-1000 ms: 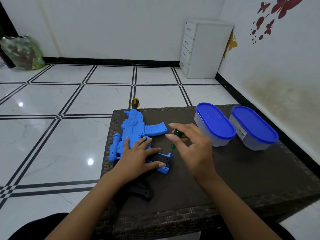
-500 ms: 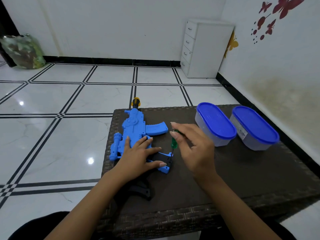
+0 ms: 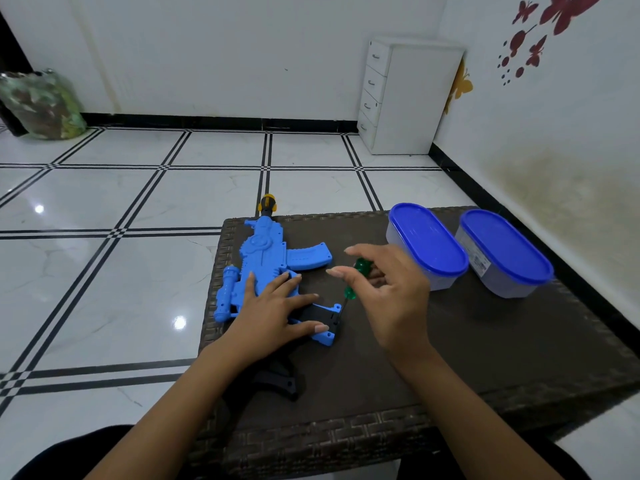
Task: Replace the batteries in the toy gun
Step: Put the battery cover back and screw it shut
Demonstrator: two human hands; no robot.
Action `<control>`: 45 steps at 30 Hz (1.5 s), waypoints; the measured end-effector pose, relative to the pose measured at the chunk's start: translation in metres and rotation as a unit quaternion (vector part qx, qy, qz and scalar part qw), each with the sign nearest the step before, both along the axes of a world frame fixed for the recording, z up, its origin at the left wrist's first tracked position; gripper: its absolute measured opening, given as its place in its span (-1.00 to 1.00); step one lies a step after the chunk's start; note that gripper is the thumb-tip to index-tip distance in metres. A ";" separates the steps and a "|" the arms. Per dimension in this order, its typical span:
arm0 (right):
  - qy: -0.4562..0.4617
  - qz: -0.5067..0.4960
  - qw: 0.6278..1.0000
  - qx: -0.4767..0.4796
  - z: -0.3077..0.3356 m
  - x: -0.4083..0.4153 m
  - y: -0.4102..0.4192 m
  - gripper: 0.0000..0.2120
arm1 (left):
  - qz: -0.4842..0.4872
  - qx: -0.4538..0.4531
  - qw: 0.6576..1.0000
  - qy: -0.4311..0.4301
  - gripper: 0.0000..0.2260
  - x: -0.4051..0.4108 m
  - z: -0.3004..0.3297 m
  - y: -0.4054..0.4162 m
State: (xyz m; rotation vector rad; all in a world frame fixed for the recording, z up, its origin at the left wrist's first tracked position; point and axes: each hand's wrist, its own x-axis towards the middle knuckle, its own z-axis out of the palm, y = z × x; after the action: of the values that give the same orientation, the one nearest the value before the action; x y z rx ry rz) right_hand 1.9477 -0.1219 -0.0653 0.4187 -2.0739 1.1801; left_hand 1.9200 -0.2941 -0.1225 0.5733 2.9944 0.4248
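Note:
A blue toy gun [image 3: 265, 258] with a yellow-black muzzle lies flat at the left of the dark woven table [image 3: 485, 358], barrel pointing away from me. My left hand [image 3: 273, 317] presses flat on its body, fingers spread over the grip. My right hand [image 3: 388, 292] holds a green-handled screwdriver [image 3: 356, 277] between thumb and fingers. The shaft slants down and its tip sits at the black cover on the gun's grip [image 3: 327, 318]. The black stock runs under my left forearm.
Two clear oval containers with blue lids [image 3: 427, 244] [image 3: 504, 251] stand at the table's far right. A white drawer unit [image 3: 408, 95] is against the back wall and a filled bag [image 3: 41, 105] sits in the far left corner of the tiled floor.
My right hand's fingers have shifted around the screwdriver handle, which has tilted a little to the right at its top. The left hand and the gun have stayed put.

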 end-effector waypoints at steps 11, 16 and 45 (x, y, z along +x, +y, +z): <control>0.020 0.074 0.995 0.064 -0.002 -0.001 0.001 -0.73 | -0.002 -0.005 1.000 -0.001 0.00 0.001 0.001 0.001; 0.001 0.021 0.999 0.040 -0.002 -0.002 0.003 -0.73 | -0.005 -0.003 1.000 -0.006 -0.02 0.000 0.001 -0.001; -0.011 0.049 0.999 0.018 0.001 -0.001 0.007 -0.68 | -0.001 -0.007 1.000 -0.023 -0.23 0.003 0.004 0.000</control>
State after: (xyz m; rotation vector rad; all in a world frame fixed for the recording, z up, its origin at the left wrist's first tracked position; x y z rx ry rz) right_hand 1.9471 -0.1153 -0.0647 0.5325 -2.1175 1.2098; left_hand 1.9232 -0.2938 -0.1186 0.5573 2.9515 0.4112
